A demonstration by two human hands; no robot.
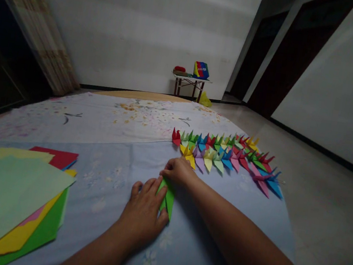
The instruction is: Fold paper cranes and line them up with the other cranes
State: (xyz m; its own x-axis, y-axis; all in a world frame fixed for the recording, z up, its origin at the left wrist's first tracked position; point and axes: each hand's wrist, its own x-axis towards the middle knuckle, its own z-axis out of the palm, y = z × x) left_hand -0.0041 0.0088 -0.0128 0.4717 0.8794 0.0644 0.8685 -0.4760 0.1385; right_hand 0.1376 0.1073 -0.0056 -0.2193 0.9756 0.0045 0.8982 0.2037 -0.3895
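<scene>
A narrow folded piece of green paper [169, 200] lies on the blue flowered cloth in front of me. My left hand [146, 207] rests on its left side, fingers spread and pressing it against the cloth. At the far end of the paper, my right hand [177, 170] pinches the tip between thumb and fingers, which partly hide it. Just beyond my right hand stand rows of folded paper cranes [208, 158] in red, green, yellow, blue, pink and purple.
Loose coloured sheets [8, 191] are piled on the left of the table. Past the table's far edge, a small stand [192, 79] by the wall holds a colourful bag [201, 70]. A curtain [37, 18] hangs at the left.
</scene>
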